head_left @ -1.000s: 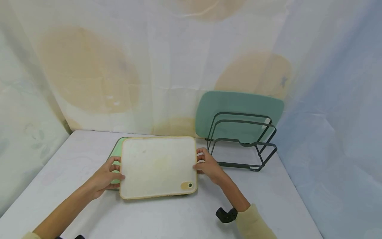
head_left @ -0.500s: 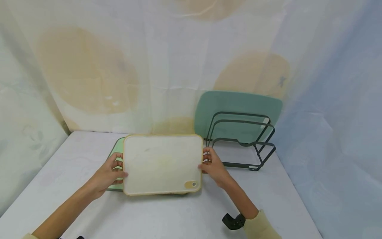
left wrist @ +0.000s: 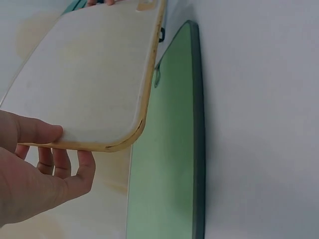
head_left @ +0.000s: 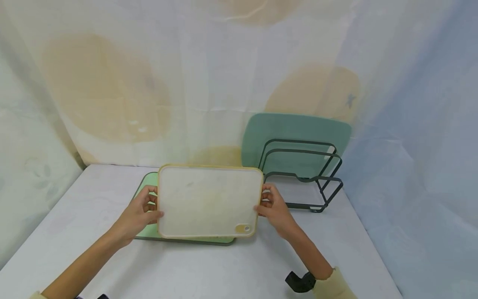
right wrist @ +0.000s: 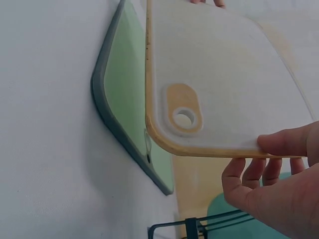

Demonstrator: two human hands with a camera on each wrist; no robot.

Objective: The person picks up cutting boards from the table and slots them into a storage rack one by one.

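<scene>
The white board is gripped at its side edges by the left hand and the right hand, thumbs on top, above the green board.

We see a light green board lying flat on the white table. At the back right stands a dark wire rack, with a teal board upright in its rear slot. Behind the table hangs a pale cloth with tan blotches.
</scene>
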